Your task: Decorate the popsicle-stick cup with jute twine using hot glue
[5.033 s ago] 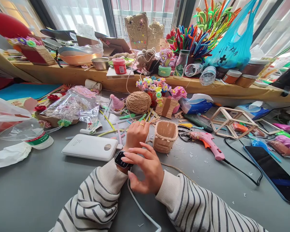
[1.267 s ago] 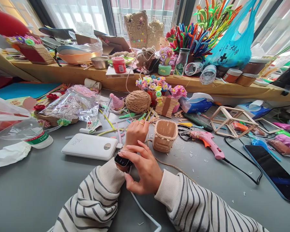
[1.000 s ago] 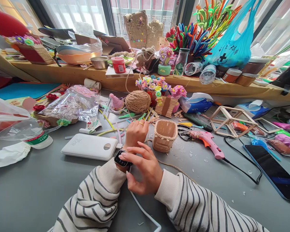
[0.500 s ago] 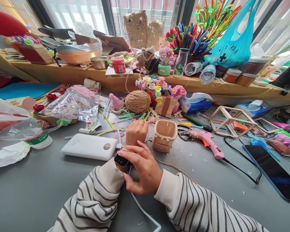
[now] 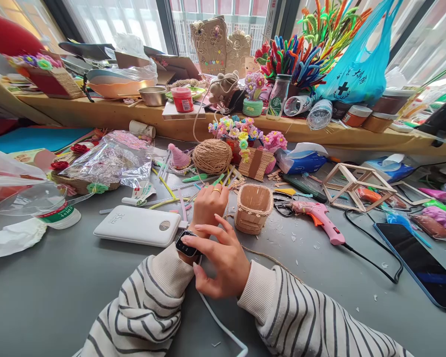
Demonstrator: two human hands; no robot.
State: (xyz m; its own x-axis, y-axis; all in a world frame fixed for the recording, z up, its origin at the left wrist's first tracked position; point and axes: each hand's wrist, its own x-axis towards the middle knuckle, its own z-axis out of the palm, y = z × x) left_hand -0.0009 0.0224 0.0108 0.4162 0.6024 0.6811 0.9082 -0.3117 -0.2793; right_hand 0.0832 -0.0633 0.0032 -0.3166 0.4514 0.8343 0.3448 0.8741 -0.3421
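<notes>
A black-faced smartwatch [image 5: 188,243] is strapped round my left wrist, its screen lit and turned up. My left hand [image 5: 211,204] rests back-up on the table with its fingers curled under, a gold ring on one of them. Across that wrist reaches my right hand [image 5: 223,260], fingers apart and holding nothing. Its index fingertip is on the watch face. Just right of my left hand stands a small wooden-stick basket [image 5: 251,223] with a twine-like rim. A white power bank [image 5: 137,225] lies to the left, a white cable [image 5: 223,325] running below my wrists.
A pink glue gun [image 5: 321,218], scissors [image 5: 283,204] and a phone [image 5: 419,263] lie to the right, near a wooden-stick frame [image 5: 357,186]. Behind my hands sit a ball of twine [image 5: 212,156] and a tissue pack [image 5: 303,158]. A plastic-wrapped bouquet [image 5: 104,161] is at left.
My right hand's fingers have shifted slightly, and more of the watch screen shows beneath the index finger. My left hand stays in place.
</notes>
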